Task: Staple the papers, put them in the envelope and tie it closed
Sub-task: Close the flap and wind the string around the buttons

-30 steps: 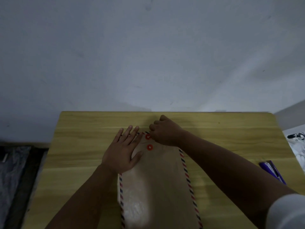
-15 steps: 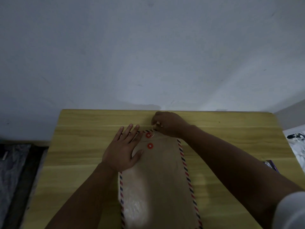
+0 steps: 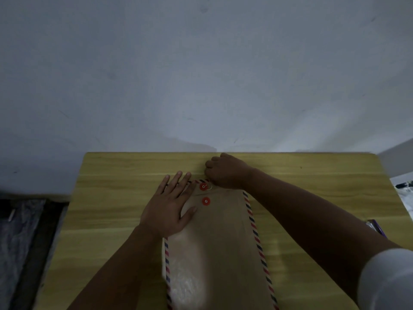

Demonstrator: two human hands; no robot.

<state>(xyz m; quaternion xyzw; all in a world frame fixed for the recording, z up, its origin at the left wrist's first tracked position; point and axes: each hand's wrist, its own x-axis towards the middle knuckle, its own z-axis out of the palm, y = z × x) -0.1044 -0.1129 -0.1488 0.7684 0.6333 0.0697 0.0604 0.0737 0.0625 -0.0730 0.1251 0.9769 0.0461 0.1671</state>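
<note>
A brown envelope (image 3: 221, 249) with red and blue striped edges lies lengthwise on the wooden table (image 3: 116, 211), its flap folded down at the far end. Two red button discs sit near the flap: the upper disc (image 3: 203, 187) and the lower disc (image 3: 205, 201). My left hand (image 3: 168, 209) rests flat on the envelope's far left corner, fingers spread. My right hand (image 3: 225, 172) is closed just beyond the flap, pinching the thin white string (image 3: 210, 187) that curls beside the upper disc. The papers are not visible.
A purple stapler (image 3: 375, 228) peeks out behind my right forearm at the table's right edge. A grey wall stands directly behind the table. White items (image 3: 404, 186) lie off the table at the far right. Dark floor shows to the left.
My right hand lifted away from the discs toward the table's far edge, drawing the string out, and now sits slightly back near the upper disc. My left hand has stayed flat.
</note>
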